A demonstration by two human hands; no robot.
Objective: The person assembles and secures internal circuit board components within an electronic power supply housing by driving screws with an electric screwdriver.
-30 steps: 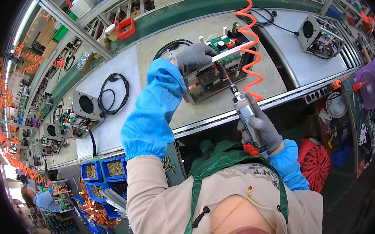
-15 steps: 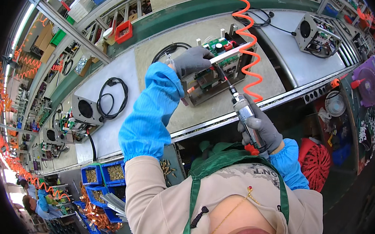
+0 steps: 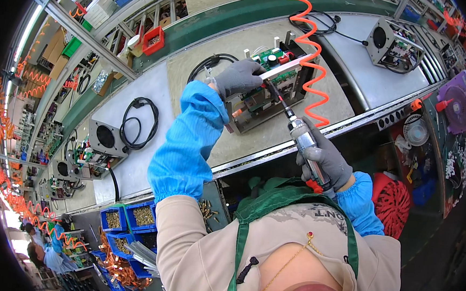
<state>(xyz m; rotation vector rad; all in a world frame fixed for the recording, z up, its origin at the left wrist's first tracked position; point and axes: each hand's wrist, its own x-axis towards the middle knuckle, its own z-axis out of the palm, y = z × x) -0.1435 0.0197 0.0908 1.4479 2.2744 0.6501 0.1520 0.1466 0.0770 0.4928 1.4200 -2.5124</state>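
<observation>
My right hand (image 3: 326,162), in a grey glove, is wrapped round a silver air screwdriver (image 3: 302,134). Its long bit points up and left against the side of an open metal chassis (image 3: 253,122) with green circuit boards (image 3: 274,59). My left hand (image 3: 240,78), also gloved in grey, is closed at the left end of a white bar (image 3: 286,68) along the top of the chassis. The left fingertips are partly hidden behind the bar, and the spot where the bit meets the unit is hard to make out.
An orange coiled air hose (image 3: 316,70) hangs in front of the unit's right side. Similar units with fans stand at left (image 3: 106,136) and right (image 3: 381,37), beside black cables (image 3: 140,123). Blue bins (image 3: 143,215) of small brass parts sit below the bench's left edge.
Both hands, the screwdriver and the chassis stay almost in place. The coiled hose has shifted slightly to the right.
</observation>
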